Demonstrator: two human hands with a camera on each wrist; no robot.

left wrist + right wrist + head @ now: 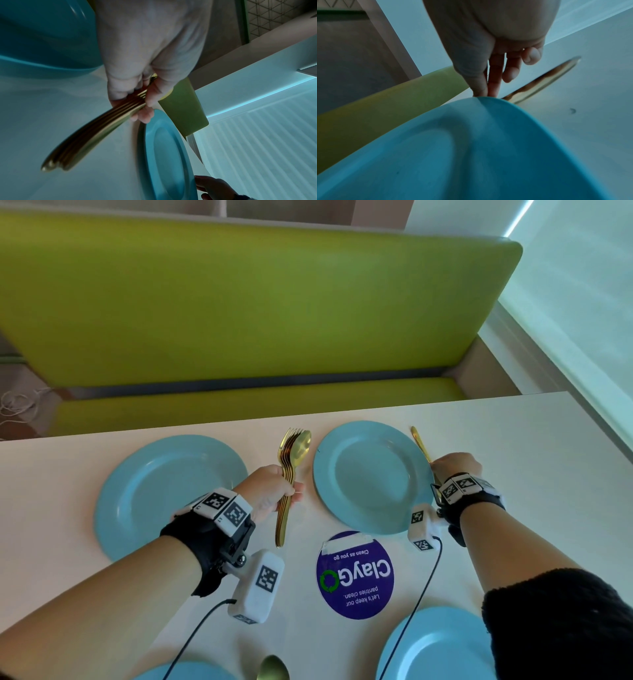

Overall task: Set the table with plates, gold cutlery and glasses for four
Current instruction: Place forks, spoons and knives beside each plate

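On the white table (524, 474) lie two light blue plates on the far side, one left (164, 494) and one right (370, 477). Between them my left hand (284, 491) grips a bundle of gold forks and a spoon (291, 460) by the handles, heads pointing away; the left wrist view shows the fingers curled round the bundle (96, 135). A gold knife (420, 445) lies just right of the right plate. My right hand (455, 465) is over its handle, straight fingers (493, 83) pointing down at the plate's rim (488, 102) beside the knife (544, 81).
Two more blue plates sit at the near edge, right (442, 648) and left (191, 671), with a gold spoon (273, 667) between them. A round purple sticker (354, 575) is stuck mid-table. A green bench (239, 302) runs behind the table, a window to the right.
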